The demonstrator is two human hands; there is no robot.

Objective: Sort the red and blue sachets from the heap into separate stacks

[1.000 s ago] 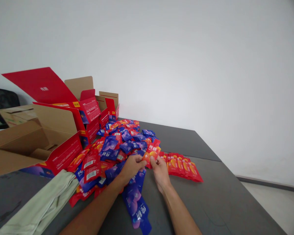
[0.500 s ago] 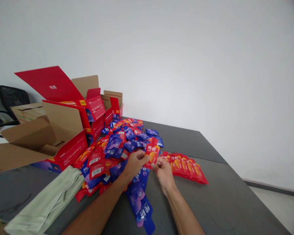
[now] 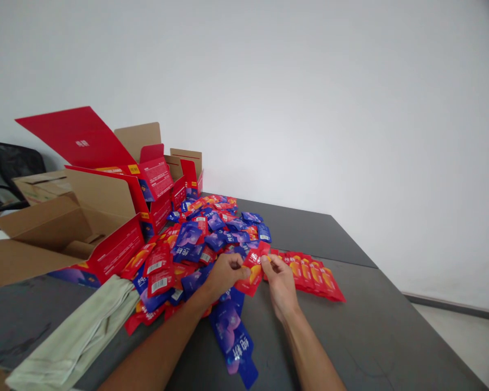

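Between my two hands is a red sachet (image 3: 253, 266) with orange fruit and white lettering on its front, tilted to the right. My left hand (image 3: 227, 272) pinches its left side. The fingertips of my right hand (image 3: 277, 277) are closed on its right edge, near the top. Just right of my right hand lies an overlapping row of red sachets (image 3: 315, 278), front side up. A loose heap of blue and red sachets (image 3: 189, 239) spreads on the left, partly behind my left forearm. One blue sachet (image 3: 233, 336) lies between my forearms.
Open red cartons (image 3: 118, 244) stand along the left, flaps raised. A folded pale green cloth (image 3: 77, 336) lies at the front left of the dark table (image 3: 375, 331). A black chair (image 3: 18, 160) stands behind the cartons, and a white wall rises at the back.
The red sachet has tilted clockwise and come slightly lower. My right hand has moved up and right along its edge. The view has shifted slightly.
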